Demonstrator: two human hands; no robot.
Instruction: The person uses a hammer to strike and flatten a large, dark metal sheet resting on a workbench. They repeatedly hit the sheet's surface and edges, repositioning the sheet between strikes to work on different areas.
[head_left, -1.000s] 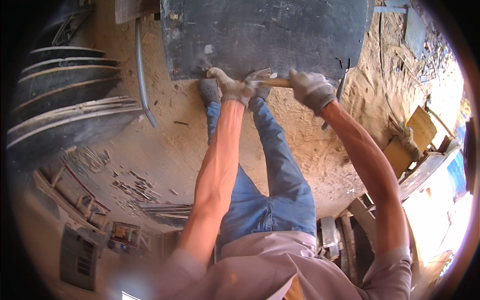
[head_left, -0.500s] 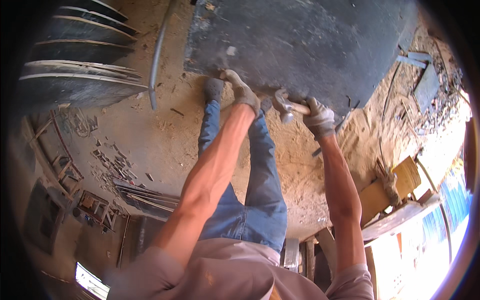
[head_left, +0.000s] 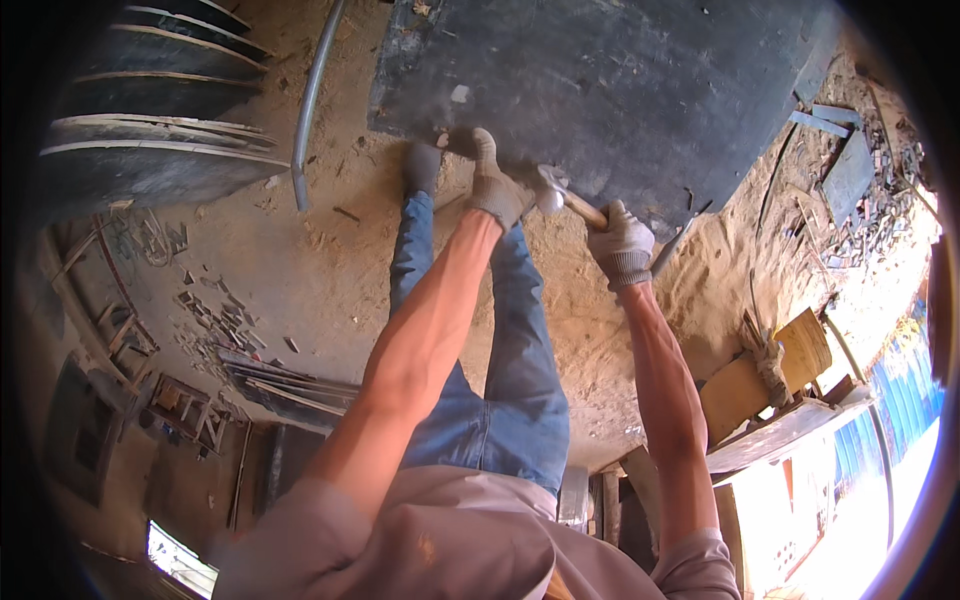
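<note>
My right hand (head_left: 622, 240), in a pale work glove, is closed round the wooden handle of a claw hammer (head_left: 584, 209). The hammer's metal head (head_left: 550, 188) is by the near edge of a large dark panel (head_left: 600, 90), to the right of my left hand. My left hand (head_left: 496, 188), also gloved, is at that same edge. One of its digits stretches forward over the panel's rim; the other fingers are mostly hidden, so I cannot tell whether they grip it. A small pale chip (head_left: 459, 93) lies on the panel.
Dark sheets with pale edges (head_left: 160, 150) are stacked at the left, beside a grey pipe (head_left: 310, 110) on sandy ground. My shoe (head_left: 421, 168) stands just under the panel's edge. Offcuts (head_left: 850, 175) litter the far right; yellowish boards (head_left: 760, 375) lie lower right.
My left hand has shifted right along the panel's edge, its digit now pointing forward. My right hand has moved slightly left with the hammer, whose head has come closer to my left hand.
</note>
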